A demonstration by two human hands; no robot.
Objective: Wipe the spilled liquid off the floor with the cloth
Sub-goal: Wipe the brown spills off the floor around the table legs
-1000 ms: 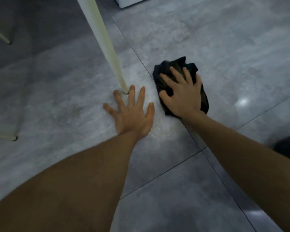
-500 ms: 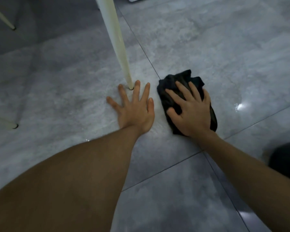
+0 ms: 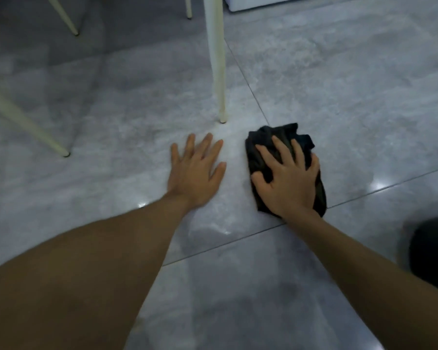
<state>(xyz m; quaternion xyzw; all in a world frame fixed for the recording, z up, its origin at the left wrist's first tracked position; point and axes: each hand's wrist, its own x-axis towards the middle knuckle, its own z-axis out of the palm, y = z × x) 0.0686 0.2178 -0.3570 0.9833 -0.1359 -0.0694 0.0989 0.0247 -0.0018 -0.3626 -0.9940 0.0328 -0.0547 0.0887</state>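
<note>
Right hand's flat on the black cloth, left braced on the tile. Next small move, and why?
Probably slide the cloth left and toward the body, onto the glossy patch by the grout line. The right hand already presses it flat, the left hand rests bare on the floor, and that sheen looks unwiped.

The floor (image 3: 339, 97) is showing mottled grey, marbled tiles with thin dark joints. A black cloth (image 3: 268, 147) is lying right of centre. Cream-white furniture legs (image 3: 216, 59) are standing at the far side and left. A white object (image 3: 258, 1) is showing at the far edge.
</note>
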